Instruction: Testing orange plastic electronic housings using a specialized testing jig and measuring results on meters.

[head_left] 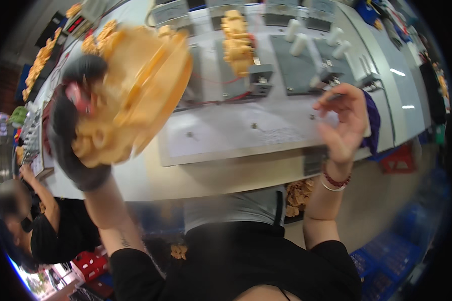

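Note:
My left hand (78, 135), in a dark glove, is closed on a large tan moulded plastic piece (140, 95) held up over the left of the bench. The piece is smeared by motion, and its exact kind cannot be made out. A small red thing (80, 99) shows by the glove; I cannot tell what it is. My right hand (344, 123) is bare, with curved fingers apart, above the right end of a pale board (221, 135). Behind the board, tan plastic parts (238, 45) sit on a grey metal fixture, and beside it stands a grey plate (294, 67) with white posts.
Boxes with meter dials (171, 17) line the back of the bench. More tan parts (41, 62) lie at the far left. A person (40, 226) in black sits at the left. A red stool (399, 159) and blue crates (386, 261) are on the right.

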### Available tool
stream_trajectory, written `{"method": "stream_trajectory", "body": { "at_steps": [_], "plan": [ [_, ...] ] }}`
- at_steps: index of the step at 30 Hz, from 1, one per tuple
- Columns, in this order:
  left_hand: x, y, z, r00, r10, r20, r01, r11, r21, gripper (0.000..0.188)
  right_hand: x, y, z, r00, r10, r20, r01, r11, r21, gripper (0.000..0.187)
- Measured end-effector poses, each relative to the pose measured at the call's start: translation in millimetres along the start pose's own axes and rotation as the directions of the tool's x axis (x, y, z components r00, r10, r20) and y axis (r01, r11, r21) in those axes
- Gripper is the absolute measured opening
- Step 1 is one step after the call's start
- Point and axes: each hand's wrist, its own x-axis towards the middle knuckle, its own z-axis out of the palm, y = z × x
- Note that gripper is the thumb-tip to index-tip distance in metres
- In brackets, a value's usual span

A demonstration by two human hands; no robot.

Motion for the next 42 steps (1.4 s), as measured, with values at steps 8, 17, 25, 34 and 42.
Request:
{"method": "stream_trajectory", "body": {
  "at_steps": [8,17,25,34,42],
  "plan": [
    [140.3,-19.9,168.8,0.828,-0.214,0.519,-0.066,0.881,0.469,0.05,-5.4,8.2,-5.6,0.99,-0.126,-0.064,0.115,0.98,-0.161,0.038],
    [173.4,-11.0,200.5,0.654,-0.567,0.5,-0.192,0.515,0.835,0.055,-7.9,9.9,-12.3,0.987,-0.157,-0.032,0.148,0.971,-0.188,0.044],
    [155.3,-42.4,207.0,0.503,-0.579,0.641,-0.248,0.614,0.749,0.051,-5.0,8.0,-6.4,0.986,-0.162,-0.046,0.151,0.972,-0.181,0.046],
    [146.6,-56.3,162.8,0.776,-0.027,0.63,-0.408,0.74,0.534,0.043,-8.9,9.5,-7.9,0.995,-0.029,-0.095,0.018,0.993,-0.118,0.045],
    [161.7,-152.2,-101.0,0.887,-0.383,-0.256,0.391,0.33,0.859,0.054,-91.5,-7.7,-41.3,0.922,0.05,-0.385,-0.009,0.994,0.109,0.049]
  ]
}}
